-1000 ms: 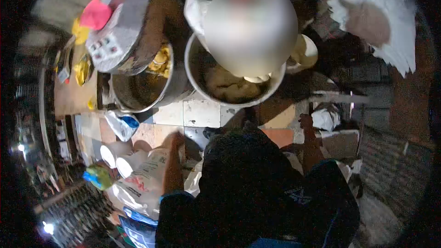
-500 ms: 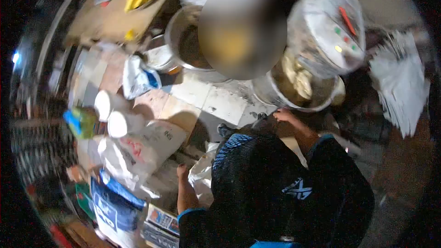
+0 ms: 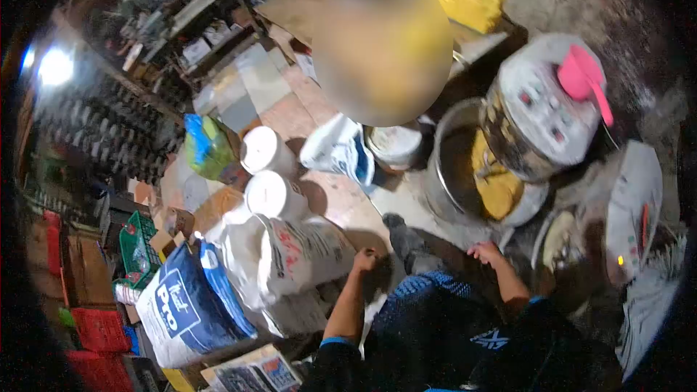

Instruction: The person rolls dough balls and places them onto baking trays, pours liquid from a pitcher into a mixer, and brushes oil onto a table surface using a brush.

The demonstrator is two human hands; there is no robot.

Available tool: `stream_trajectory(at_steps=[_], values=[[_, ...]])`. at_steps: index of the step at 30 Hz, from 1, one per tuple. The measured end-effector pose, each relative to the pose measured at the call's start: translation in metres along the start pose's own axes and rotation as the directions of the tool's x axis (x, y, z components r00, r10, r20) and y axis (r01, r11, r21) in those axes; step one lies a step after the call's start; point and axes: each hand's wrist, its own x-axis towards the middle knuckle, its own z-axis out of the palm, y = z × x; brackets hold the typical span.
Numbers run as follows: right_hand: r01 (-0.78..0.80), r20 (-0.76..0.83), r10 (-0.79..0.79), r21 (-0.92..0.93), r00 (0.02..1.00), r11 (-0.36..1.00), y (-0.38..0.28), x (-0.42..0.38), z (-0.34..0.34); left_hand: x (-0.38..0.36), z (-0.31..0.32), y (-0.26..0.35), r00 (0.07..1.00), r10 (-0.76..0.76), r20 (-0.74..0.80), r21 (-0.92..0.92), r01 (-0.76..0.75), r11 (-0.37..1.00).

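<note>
My left hand (image 3: 366,258) hangs in a loose fist beside the white sack with red lettering (image 3: 305,250), with nothing seen in it. My right hand (image 3: 485,252) is held over the floor in front of me, its fingers partly extended and holding nothing visible. The nearest thing beyond it is a large metal pot (image 3: 444,174) with a yellow mass (image 3: 501,196) inside. A grey shoe (image 3: 396,222) shows on the tiles between my hands.
White buckets (image 3: 276,194) and a blue-and-white Pro sack (image 3: 185,312) stand at left, near a green crate (image 3: 136,247). A pink dipper (image 3: 581,76) lies on a covered drum (image 3: 534,120) at right. Yellow material (image 3: 468,0) sits on a board behind. A blurred disc hides part of the scene.
The view has swung left, so the buckets, sacks and pots sit farther right. My right hand has moved away from the rim of a pot, and the pink dipper has come into sight.
</note>
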Motion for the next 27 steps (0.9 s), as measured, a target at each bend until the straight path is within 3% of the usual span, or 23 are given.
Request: stream_trajectory(at_steps=[1,2,3,4,5,6,7,9,10,11,13,15,16,17,18,19,20,21,23,24,25,27], values=[[-0.009,0.034,0.006,0.093,0.999,0.996,-0.022,0.014,0.005,0.03,-0.01,-0.01,1.0,0.019,0.021,-0.034,-0.019,0.999],[0.046,0.031,-0.047,0.036,0.998,0.998,-0.038,0.034,0.013,0.062,-0.018,-0.026,0.998,0.039,0.042,-0.069,-0.036,0.997],[0.107,0.03,-0.106,-0.025,0.994,0.994,-0.057,0.057,0.021,0.042,-0.038,0.029,0.987,0.053,-0.149,0.174,-0.027,0.984],[0.148,0.101,-0.146,-0.006,0.984,0.989,-0.08,0.073,0.03,0.067,-0.049,0.005,0.961,0.219,-0.168,0.168,-0.191,0.967],[0.181,0.175,-0.181,0.011,0.968,0.983,-0.109,0.086,0.035,0.106,-0.05,-0.031,0.989,0.055,-0.14,0.117,-0.039,0.992],[0.118,0.235,-0.11,-0.019,0.966,0.993,-0.146,0.097,0.045,0.06,-0.079,0.033,0.976,0.05,-0.213,0.09,-0.031,0.995],[0.047,0.291,-0.03,-0.054,0.956,0.997,-0.177,0.106,0.061,0.062,-0.101,0.05,0.988,-0.105,-0.113,0.24,0.129,0.962],[0.086,0.432,0.003,-0.187,0.902,0.979,-0.234,0.128,0.091,0.075,-0.141,0.051,0.979,-0.142,-0.143,0.257,0.176,0.95],[0.093,0.453,0.081,-0.348,0.888,0.933,-0.249,0.156,0.11,0.074,-0.158,0.047,0.974,-0.184,-0.134,0.288,0.216,0.933],[0.072,0.584,0.228,-0.445,0.779,0.893,-0.281,0.17,0.127,0.075,-0.173,0.04,0.966,-0.228,-0.122,0.317,0.255,0.913],[0.047,0.694,0.346,-0.48,0.631,0.876,-0.337,0.178,0.165,0.083,-0.201,0.024,0.956,-0.254,-0.148,0.24,0.284,0.928],[0.243,0.752,0.046,-0.27,0.657,0.932,-0.389,0.175,0.201,0.086,-0.226,0.0,0.945,-0.281,-0.167,0.163,0.307,0.938],[0.312,0.714,-0.09,-0.186,0.694,0.932,-0.405,0.193,0.221,0.087,-0.234,-0.016,0.923,-0.279,-0.265,0.097,0.313,0.945],[0.332,0.534,-0.144,-0.276,0.833,0.902,-0.418,0.224,0.245,0.091,-0.241,-0.026,0.892,-0.277,-0.356,0.029,0.307,0.951],[0.553,0.43,-0.395,-0.348,0.812,0.757,-0.436,0.229,0.257,0.096,-0.254,-0.033,0.888,-0.276,-0.367,0.014,0.302,0.953],[0.709,0.341,-0.628,-0.44,0.699,0.551,-0.45,0.233,0.271,0.1,-0.266,-0.041,0.921,-0.254,-0.297,-0.078,0.241,0.967],[0.685,0.325,-0.605,-0.404,0.727,0.606,-0.474,0.225,0.279,0.106,-0.277,-0.046,0.949,-0.221,-0.226,-0.172,0.184,0.968],[0.718,0.324,-0.651,-0.445,0.687,0.536,-0.484,0.236,0.29,0.114,-0.289,-0.042,0.948,-0.222,-0.23,-0.183,0.182,0.966],[0.674,0.363,-0.568,-0.406,0.739,0.617,-0.504,0.252,0.3,0.126,-0.311,-0.04,0.896,-0.392,-0.21,-0.305,0.321,0.897],[0.649,0.354,-0.546,-0.47,0.759,0.598,-0.516,0.253,0.303,0.134,-0.326,-0.037,0.917,-0.353,-0.185,-0.494,0.224,0.84],[0.582,0.336,-0.475,-0.456,0.813,0.673,-0.522,0.266,0.306,0.149,-0.353,-0.041,0.922,-0.342,-0.182,-0.496,0.214,0.841],[0.7,0.481,-0.51,-0.529,0.713,0.479,-0.52,0.31,0.298,0.175,-0.381,-0.059,0.967,-0.08,-0.241,-0.153,0.043,0.987]])
